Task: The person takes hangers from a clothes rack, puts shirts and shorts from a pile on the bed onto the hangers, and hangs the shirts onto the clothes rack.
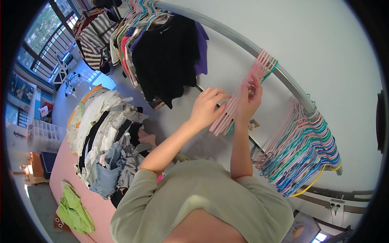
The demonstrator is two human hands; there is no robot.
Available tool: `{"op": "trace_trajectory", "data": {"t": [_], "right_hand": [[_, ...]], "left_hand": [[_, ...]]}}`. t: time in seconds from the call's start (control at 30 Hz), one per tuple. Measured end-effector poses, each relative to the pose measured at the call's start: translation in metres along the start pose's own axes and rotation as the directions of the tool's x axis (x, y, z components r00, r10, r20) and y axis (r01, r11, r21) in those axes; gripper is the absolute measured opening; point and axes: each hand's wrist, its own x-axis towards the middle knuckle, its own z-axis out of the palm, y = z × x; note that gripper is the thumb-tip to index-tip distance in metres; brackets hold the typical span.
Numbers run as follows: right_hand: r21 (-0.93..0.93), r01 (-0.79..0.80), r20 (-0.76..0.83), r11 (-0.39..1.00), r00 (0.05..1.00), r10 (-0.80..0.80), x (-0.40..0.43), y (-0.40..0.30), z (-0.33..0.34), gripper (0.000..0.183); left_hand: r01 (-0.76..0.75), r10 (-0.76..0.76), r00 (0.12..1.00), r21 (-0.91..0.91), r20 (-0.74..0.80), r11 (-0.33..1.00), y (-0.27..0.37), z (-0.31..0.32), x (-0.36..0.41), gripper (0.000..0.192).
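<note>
Several pink and green clothes hangers (232, 111) hang together from a metal garment rail (243, 41). My left hand (209, 104) is at their left side, fingers spread and slightly curled; whether its fingertips touch them is unclear. Against their right side is my right hand (250, 95), its fingers bent and partly hiding the hangers; its grip cannot be made out. Left along the rail hang many garments, with a black top (168, 56) in front and a purple garment (201, 50) behind it. A dense row of pink, green and blue hangers (307, 145) fills the rail's right end.
To the left, a large heap of clothes (97, 130) lies on a pink-covered surface (57, 164), with a lime-green garment (74, 209) nearer me. Striped clothes (94, 39) hang on another rack at the back. A desk chair (62, 73) stands near the window. A white wall rises behind the rail.
</note>
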Motion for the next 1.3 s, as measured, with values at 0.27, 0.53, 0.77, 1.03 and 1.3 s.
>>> {"op": "trace_trajectory", "data": {"t": [0.27, 0.53, 0.77, 1.03, 1.3], "right_hand": [[0.087, -0.113, -0.157, 0.990, 0.980, 0.125, 0.013, 0.021, -0.053, 0.049], [0.283, -0.335, 0.177, 0.899, 0.939, 0.294, 0.019, 0.043, -0.062, 0.035], [0.390, -0.481, 0.301, 0.785, 0.873, 0.385, 0.016, 0.025, -0.064, 0.027], [0.394, -0.498, 0.479, 0.772, 0.828, 0.290, 0.006, -0.014, -0.064, 0.021], [0.341, -0.589, 0.675, 0.733, 0.696, 0.245, -0.036, -0.049, -0.052, 0.023]], "left_hand": [[-0.042, 0.060, 0.994, 0.189, -0.091, 0.981, 0.042, 0.049, 0.012, 0.034], [0.017, 0.019, 0.994, 0.316, -0.111, 0.949, 0.054, 0.080, 0.002, 0.032], [0.194, -0.181, 0.942, 0.017, -0.281, 0.981, 0.056, 0.087, -0.005, 0.035], [0.282, -0.293, 0.919, -0.079, -0.263, 0.956, 0.078, 0.038, -0.011, 0.014], [0.572, -0.636, 0.772, -0.436, 0.000, 0.695, 0.091, -0.040, -0.068, 0.012]]}}
